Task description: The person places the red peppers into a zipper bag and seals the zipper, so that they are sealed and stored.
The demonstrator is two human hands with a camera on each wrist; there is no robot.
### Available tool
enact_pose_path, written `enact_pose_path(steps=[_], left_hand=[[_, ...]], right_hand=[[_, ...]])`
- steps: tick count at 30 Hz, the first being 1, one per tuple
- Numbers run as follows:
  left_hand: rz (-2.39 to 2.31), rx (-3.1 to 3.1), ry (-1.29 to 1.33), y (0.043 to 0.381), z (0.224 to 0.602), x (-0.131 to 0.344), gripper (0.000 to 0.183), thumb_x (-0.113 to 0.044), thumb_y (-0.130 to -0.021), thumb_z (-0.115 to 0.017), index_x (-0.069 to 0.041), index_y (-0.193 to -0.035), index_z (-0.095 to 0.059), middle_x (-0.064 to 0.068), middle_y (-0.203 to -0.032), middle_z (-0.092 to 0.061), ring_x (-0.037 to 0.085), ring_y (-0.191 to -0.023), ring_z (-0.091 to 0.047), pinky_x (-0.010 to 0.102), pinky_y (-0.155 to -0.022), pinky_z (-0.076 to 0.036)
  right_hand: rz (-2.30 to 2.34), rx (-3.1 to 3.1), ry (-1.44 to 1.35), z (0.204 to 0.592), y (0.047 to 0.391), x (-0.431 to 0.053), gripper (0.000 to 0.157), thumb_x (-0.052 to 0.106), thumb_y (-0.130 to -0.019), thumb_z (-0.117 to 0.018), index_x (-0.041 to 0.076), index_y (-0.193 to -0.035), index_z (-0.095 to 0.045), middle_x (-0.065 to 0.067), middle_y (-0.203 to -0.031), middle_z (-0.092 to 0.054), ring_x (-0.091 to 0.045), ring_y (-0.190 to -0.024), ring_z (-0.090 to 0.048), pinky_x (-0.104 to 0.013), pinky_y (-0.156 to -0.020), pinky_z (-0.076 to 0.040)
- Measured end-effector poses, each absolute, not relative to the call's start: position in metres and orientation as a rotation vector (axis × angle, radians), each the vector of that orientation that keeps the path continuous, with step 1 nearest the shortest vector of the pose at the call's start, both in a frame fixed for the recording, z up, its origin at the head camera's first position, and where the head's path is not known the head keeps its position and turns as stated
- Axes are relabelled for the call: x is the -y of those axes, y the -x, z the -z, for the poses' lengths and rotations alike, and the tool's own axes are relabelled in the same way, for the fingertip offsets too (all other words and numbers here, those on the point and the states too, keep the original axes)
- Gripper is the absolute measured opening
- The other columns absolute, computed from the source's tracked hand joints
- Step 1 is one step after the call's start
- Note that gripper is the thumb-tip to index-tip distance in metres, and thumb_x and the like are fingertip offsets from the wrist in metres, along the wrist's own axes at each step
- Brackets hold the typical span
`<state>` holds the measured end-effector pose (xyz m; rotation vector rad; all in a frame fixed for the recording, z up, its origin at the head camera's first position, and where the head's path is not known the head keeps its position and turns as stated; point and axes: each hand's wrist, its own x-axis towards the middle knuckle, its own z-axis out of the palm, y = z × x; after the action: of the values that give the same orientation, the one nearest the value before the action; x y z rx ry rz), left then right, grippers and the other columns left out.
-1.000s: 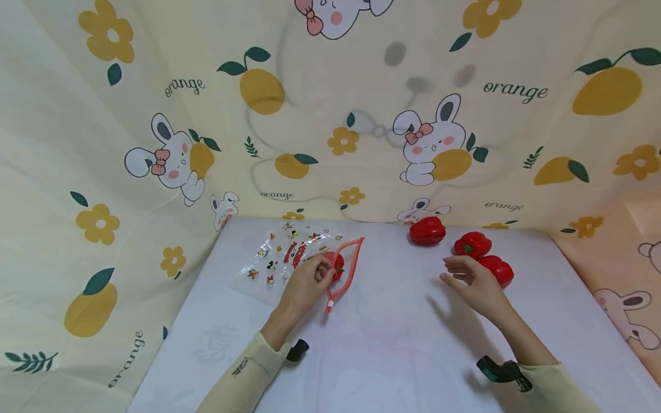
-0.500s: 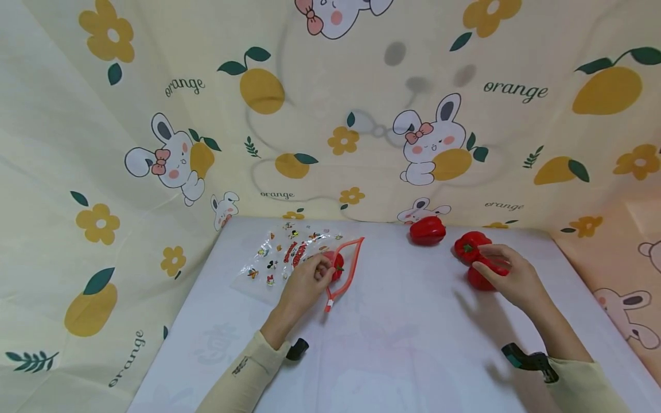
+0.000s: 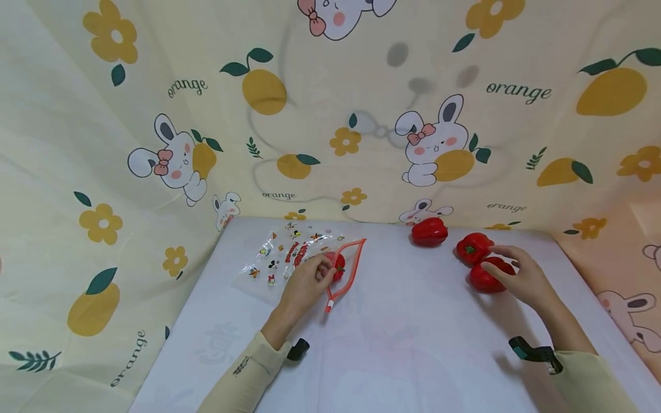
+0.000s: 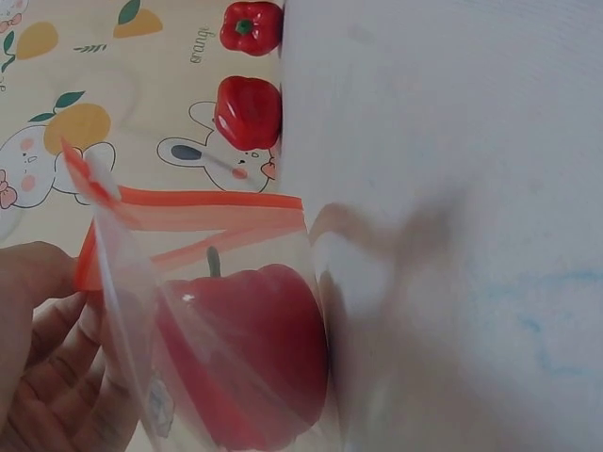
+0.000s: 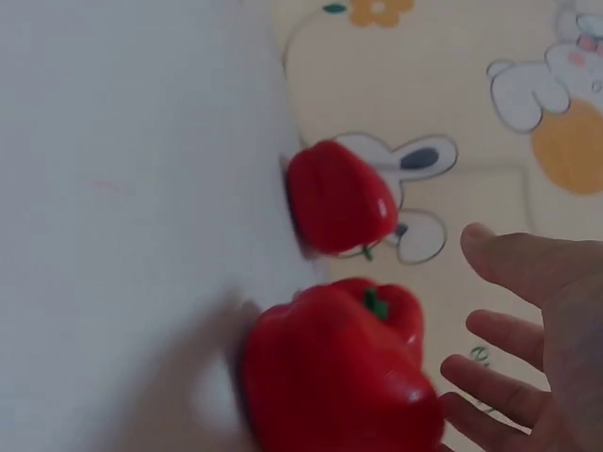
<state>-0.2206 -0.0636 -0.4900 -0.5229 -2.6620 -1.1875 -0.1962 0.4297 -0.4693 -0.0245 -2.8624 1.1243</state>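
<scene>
On the left of the table lies a clear zip bag (image 3: 281,261) with cartoon prints and an orange-red zip strip. A red bell pepper (image 4: 250,358) is inside it, near the mouth. My left hand (image 3: 308,279) pinches the bag's edge at the strip, and the mouth stands apart. Over on the right, my right hand (image 3: 527,278) hovers at a red bell pepper (image 3: 488,276), thumb and fingers spread around its near side. In the right wrist view those fingers (image 5: 504,391) look straight and not closed round the pepper (image 5: 330,377).
Another red bell pepper (image 3: 473,248) sits right behind the one at my right hand. A further one (image 3: 430,232) lies at the table's back edge. Behind the white tabletop (image 3: 387,344) hangs a printed cloth (image 3: 320,115).
My right hand has moved right and come over the nearest loose pepper. That pepper has shifted slightly from its earlier spot. The left hand keeps its pinch on the zip bag.
</scene>
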Motion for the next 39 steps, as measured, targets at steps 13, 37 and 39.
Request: enact_pose_path(steps=[13,37,39], left_hand=[[1.142,2.688,0.517,0.223,0.492,0.064,0.008,-0.016,-0.102,-0.075,-0.013,-0.107,-0.07,-0.004,-0.092,-0.067,0.01,-0.08,-0.06,0.023,-0.072,-0.054],[1.175,2.715,0.496,0.222,0.491,0.064,0.01,-0.017,-0.103,-0.075,-0.013,-0.111,-0.07,-0.004,-0.093,-0.068,0.01,-0.081,-0.06,0.023,-0.072,-0.054],[1.189,2.714,0.49,0.222,0.49,0.065,0.011,-0.017,-0.103,-0.075,-0.012,-0.111,-0.07,-0.003,-0.094,-0.069,0.01,-0.081,-0.061,0.023,-0.072,-0.055]], right_hand=[[-1.219,2.893,0.139,0.488,0.196,-0.442,0.085,0.046,-0.108,-0.063,-0.005,-0.164,-0.023,-0.042,-0.159,-0.031,-0.064,-0.138,-0.032,-0.079,-0.103,-0.041],[-1.191,3.029,0.09,0.487,0.183,-0.456,0.096,0.039,-0.101,-0.077,-0.008,-0.164,-0.022,-0.042,-0.158,-0.032,-0.064,-0.134,-0.04,-0.058,-0.09,-0.061],[-1.183,3.044,0.087,0.487,0.182,-0.457,0.096,0.039,-0.101,-0.076,-0.009,-0.164,-0.021,-0.043,-0.158,-0.031,-0.064,-0.134,-0.04,-0.059,-0.091,-0.061]])
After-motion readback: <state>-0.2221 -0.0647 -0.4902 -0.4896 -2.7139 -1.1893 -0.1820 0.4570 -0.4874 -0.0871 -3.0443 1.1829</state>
